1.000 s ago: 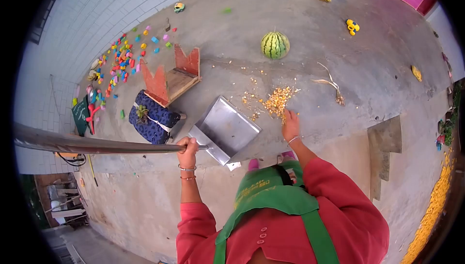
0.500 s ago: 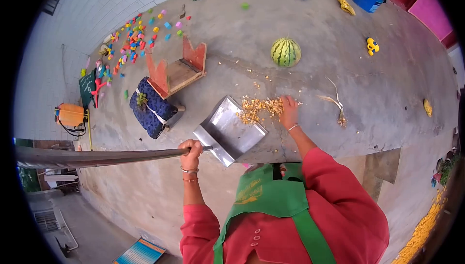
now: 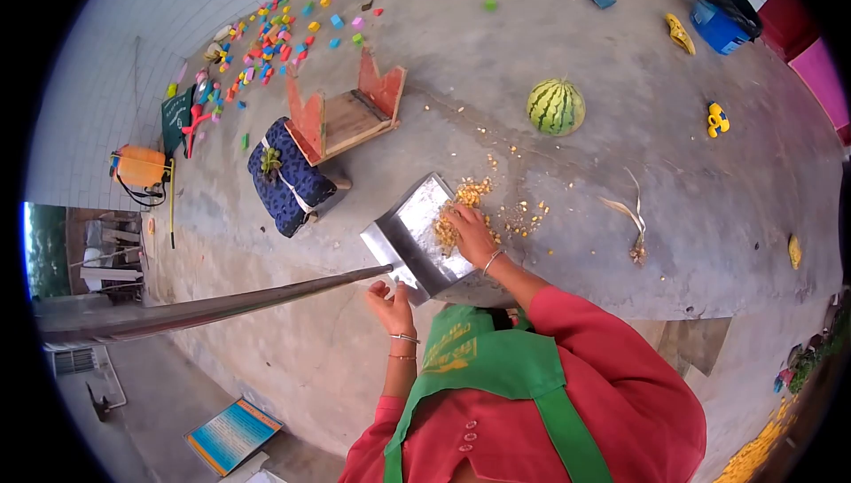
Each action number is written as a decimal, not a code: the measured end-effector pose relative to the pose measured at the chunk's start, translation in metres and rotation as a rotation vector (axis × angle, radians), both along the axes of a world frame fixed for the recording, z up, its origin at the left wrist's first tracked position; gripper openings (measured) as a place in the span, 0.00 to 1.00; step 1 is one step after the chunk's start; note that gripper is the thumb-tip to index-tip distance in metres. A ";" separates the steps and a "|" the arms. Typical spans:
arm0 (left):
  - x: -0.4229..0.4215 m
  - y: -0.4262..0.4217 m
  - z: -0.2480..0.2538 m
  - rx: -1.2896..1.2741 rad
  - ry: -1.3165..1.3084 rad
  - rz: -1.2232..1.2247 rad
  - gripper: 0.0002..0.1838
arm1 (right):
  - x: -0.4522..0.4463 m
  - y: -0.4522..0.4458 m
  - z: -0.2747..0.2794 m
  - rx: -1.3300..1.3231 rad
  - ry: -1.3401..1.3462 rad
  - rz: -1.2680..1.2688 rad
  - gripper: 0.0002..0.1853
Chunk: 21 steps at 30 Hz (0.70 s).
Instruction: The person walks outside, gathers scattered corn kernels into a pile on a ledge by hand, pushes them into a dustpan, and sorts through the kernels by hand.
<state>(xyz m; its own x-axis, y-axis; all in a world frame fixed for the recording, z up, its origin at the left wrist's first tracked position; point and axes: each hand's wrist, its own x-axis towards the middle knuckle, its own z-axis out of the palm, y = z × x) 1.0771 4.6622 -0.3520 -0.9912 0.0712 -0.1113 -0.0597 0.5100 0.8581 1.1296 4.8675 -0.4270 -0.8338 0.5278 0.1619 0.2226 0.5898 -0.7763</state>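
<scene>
Metal dustpan [image 3: 412, 239] lay on the concrete floor [image 3: 567, 297], open lip facing the corn kernels [image 3: 473, 190], back wall toward the person; probably set that way so kernels could cross the lip without meeting a wall. Its long handle [image 3: 266, 295] ran off to the left, away from the lip, which seemed to leave that side free for an arm.

Right hand [image 3: 470, 237] reached palm down over the lip, fingers bent and close together, fingertips among kernels at the pan's edge. Likely placed on the outer side of the heap so the fingers could bear toward the pan. Cannot tell whether it pinched any kernels; the underside was hidden.

Left hand [image 3: 392, 307] was just below the handle near its joint with the pan, fingers apart and loosely curled, not wrapped around the pole. Contact with pan or handle unclear. Being this close perhaps kept the pan within easy reach.

Kernels: some inside the pan by the lip, a clump on the floor just past it, looser ones scattered right of the hand. Watermelon [image 3: 557, 107] sat beyond them, dry husk [image 3: 636, 217] farther right, both apart from the hands.
</scene>
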 end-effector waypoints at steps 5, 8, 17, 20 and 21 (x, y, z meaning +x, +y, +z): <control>0.038 0.011 0.010 -0.038 -0.208 -0.449 0.10 | 0.002 0.096 -0.009 0.167 -0.099 -0.290 0.31; 0.021 0.052 0.004 0.006 0.002 -0.684 0.16 | -0.010 0.120 -0.013 0.202 -0.170 -0.348 0.30; -0.030 0.120 -0.076 -0.445 0.123 -0.737 0.34 | -0.008 0.034 0.000 0.067 -0.059 0.166 0.20; -0.034 0.123 -0.079 -0.590 0.050 -0.786 0.36 | -0.026 0.069 0.007 -0.003 -0.008 0.078 0.17; -0.034 0.126 -0.078 -0.659 0.015 -0.812 0.38 | -0.039 0.088 0.009 -0.006 -0.008 0.080 0.17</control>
<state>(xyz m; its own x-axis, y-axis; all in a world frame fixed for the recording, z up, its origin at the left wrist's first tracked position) 1.0434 4.7881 -0.4297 -0.6741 0.6460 -0.3581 0.5187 0.7592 0.3930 1.0905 4.9556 -0.4184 -0.8747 0.4600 0.1525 0.1806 0.6014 -0.7782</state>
